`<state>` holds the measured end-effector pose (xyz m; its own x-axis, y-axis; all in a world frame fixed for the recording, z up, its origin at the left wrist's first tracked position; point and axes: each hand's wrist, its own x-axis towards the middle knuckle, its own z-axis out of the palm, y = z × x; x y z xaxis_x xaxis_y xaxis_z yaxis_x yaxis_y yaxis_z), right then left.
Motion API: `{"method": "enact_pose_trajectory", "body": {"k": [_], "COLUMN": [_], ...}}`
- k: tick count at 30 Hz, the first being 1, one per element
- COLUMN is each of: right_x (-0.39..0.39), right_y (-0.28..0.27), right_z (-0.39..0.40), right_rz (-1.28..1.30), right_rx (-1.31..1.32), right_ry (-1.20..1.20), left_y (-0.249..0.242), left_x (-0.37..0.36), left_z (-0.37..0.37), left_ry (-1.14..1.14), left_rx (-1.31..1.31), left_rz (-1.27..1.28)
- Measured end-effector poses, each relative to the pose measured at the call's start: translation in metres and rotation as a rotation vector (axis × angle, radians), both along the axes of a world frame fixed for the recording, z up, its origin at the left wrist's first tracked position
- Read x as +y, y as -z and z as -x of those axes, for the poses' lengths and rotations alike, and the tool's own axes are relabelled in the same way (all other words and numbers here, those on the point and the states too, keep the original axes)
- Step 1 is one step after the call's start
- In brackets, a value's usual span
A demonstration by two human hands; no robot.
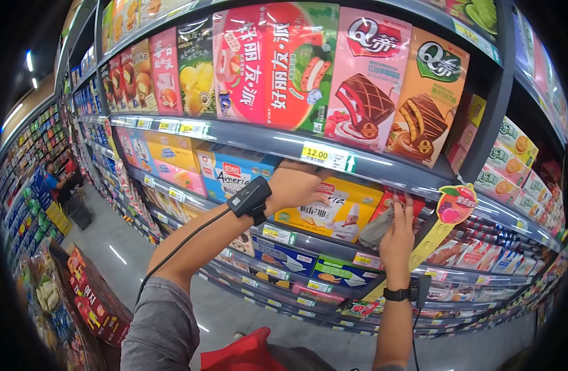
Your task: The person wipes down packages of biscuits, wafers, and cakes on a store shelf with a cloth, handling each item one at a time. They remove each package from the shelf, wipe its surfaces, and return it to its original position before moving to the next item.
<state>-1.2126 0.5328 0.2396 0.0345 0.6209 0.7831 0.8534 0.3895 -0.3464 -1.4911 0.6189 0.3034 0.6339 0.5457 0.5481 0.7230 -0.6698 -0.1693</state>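
Observation:
My left hand (pixel 304 185) reaches in under the shelf lip, at the top of a yellow box (pixel 333 213) and beside a blue box (pixel 229 173) lettered "America". Its thumb shows against the yellow box, while the other fingers are hidden behind the shelf edge. My right hand (pixel 398 230) is at the right end of the same row, fingers pointing up against a red box (pixel 388 205). A grey cloth (pixel 377 230) is held in that hand, pressed between it and the boxes.
Large snake boxes such as a pink one (pixel 365 80) stand on the shelf above, over a price rail (pixel 259 139). A yellow hanging strip with a round tag (pixel 456 205) dangles right of my right hand. Left are a carton (pixel 98 297) and a distant person (pixel 54 179).

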Motion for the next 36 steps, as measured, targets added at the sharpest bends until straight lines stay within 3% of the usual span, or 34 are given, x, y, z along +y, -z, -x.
{"method": "enact_pose_trajectory", "body": {"k": [8, 20, 23, 29, 32, 35, 36], "right_x": [0.003, 0.003, 0.003, 0.006, 0.001, -0.009, -0.016], "right_y": [0.004, 0.004, 0.004, 0.006, 0.001, 0.007, 0.01], "right_z": [-0.003, -0.004, -0.005, -0.004, -0.002, 0.004, 0.006], "right_rz": [-0.019, -0.028, -0.019, -0.067, 0.02, -0.013, -0.05], "right_rx": [-0.02, -0.034, -0.015, -0.047, -0.002, 0.015, 0.022], "right_ry": [-0.004, -0.02, -0.038, -0.011, -0.039, 0.004, -0.028], "left_y": [-0.002, -0.001, -0.003, 0.003, -0.006, 0.004, 0.009], "left_x": [0.003, 0.007, 0.011, 0.007, -0.008, -0.013, -0.014], "left_z": [0.001, 0.002, 0.003, 0.005, 0.006, 0.018, 0.026], "left_ry": [-0.068, 0.076, 0.005, 0.084, -0.029, -0.19, -0.144], "left_rx": [0.047, -0.054, -0.018, -0.095, -0.038, 0.025, -0.056], "left_rz": [0.09, 0.014, 0.179, 0.012, 0.133, 0.016, -0.071]}}
